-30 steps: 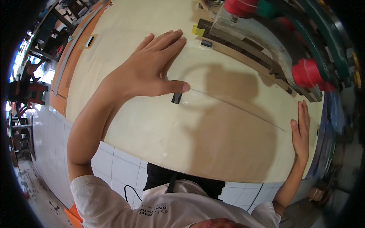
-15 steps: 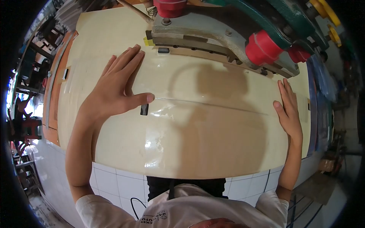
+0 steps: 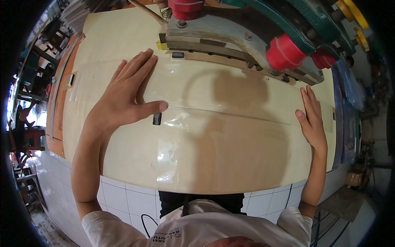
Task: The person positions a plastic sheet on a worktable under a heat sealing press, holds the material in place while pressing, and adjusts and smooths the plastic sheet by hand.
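Observation:
My left hand (image 3: 128, 92) rests on a glossy, see-through plastic sheet (image 3: 238, 156) spread over the cream tabletop (image 3: 111, 31). Its fingers are extended and its thumb points right, close to a small black block (image 3: 156, 119). Over on the right, my right hand (image 3: 312, 121) lies with fingers stretched forward and thumb apart, near the end of the machine's long metal bar (image 3: 214, 47). Neither hand holds anything. A thin straight line (image 3: 222, 112) runs across the sheet between the hands.
The machine, with green arms (image 3: 284, 24) and red knobs (image 3: 286, 52), overhangs the far side of the table. Another black block (image 3: 178, 54) lies by its bar. A wooden board with a metal strip (image 3: 59, 90) borders the left, and bluish plastic sheets (image 3: 349, 86) hang at right.

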Tool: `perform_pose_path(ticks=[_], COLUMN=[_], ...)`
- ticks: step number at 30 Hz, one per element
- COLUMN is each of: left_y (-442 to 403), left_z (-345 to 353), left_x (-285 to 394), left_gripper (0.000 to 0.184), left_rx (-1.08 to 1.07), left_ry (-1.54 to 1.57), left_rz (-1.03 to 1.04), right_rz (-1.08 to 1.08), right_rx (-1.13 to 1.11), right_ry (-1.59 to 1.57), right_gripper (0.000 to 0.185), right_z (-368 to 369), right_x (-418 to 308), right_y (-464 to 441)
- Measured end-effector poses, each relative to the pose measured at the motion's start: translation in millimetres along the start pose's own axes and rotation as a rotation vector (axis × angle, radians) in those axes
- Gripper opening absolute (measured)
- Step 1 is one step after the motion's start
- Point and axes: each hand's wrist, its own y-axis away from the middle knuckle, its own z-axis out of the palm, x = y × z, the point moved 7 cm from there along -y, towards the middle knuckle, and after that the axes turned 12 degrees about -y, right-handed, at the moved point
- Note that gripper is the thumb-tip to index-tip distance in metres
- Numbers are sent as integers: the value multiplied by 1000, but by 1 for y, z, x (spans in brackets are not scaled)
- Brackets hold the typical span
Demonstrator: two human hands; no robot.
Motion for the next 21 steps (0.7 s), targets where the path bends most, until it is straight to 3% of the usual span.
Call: perform_pose_path(ticks=[5, 7, 21], left_y=[0, 0, 0], left_z=[3, 0, -1], left_x=[-1, 1, -1], left_gripper=[110, 101, 102], left_rx=[-22, 36, 14], left_ry=[-1, -6, -16], left_rz=[-9, 3, 20], right_rz=[5, 5, -2], right_rx=[-4, -3, -15], right_ry=[0, -1, 1], right_gripper=[71, 71, 69], right_z=[0, 0, -1], right_x=[1, 0, -1], right_y=[0, 0, 0])
